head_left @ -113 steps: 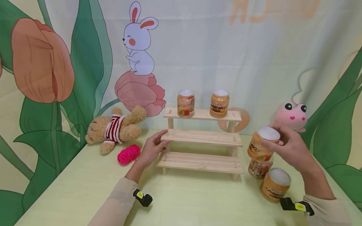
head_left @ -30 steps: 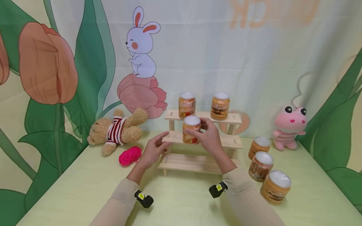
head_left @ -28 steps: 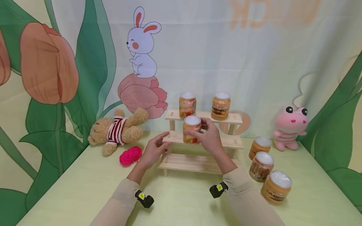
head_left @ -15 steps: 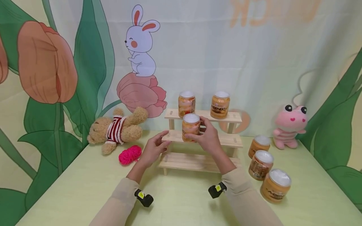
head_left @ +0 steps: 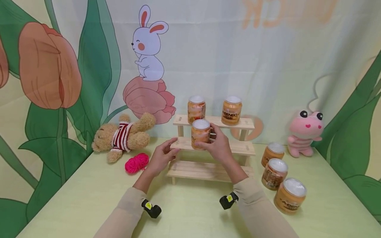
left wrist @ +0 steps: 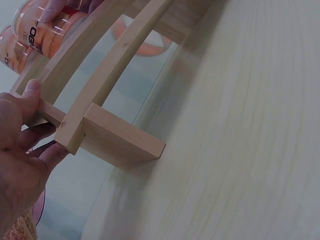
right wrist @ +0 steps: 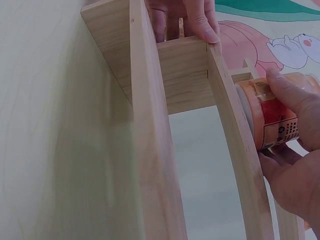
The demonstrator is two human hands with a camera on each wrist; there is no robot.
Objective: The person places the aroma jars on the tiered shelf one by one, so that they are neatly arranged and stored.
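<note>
In the head view my right hand (head_left: 218,143) grips an orange-labelled jar (head_left: 200,136) with a silvery-white lid, thumb in front and fingers behind. The jar stands upright at the left part of the middle tier of a three-tier wooden display shelf (head_left: 208,170). From the right wrist view, the base of this jar (right wrist: 272,112) sits right at the tier's board. My left hand (head_left: 160,157) holds the left end of that middle tier; in the left wrist view its thumb and fingers pinch the wooden frame (left wrist: 107,75). Two similar jars (head_left: 231,110) stand apart on the top tier.
On the table right of the shelf, three more jars (head_left: 290,196) stand in a slanting row. A pink frog plush (head_left: 306,132) sits behind them. A teddy bear (head_left: 122,137) lies at the left, with a pink yarn ball (head_left: 137,163) before it. A printed curtain (head_left: 208,49) hangs behind.
My right hand has brought the jar from the group on the right over to the middle tier. Lately the jar has only turned slightly. My left hand keeps its place on the shelf.
</note>
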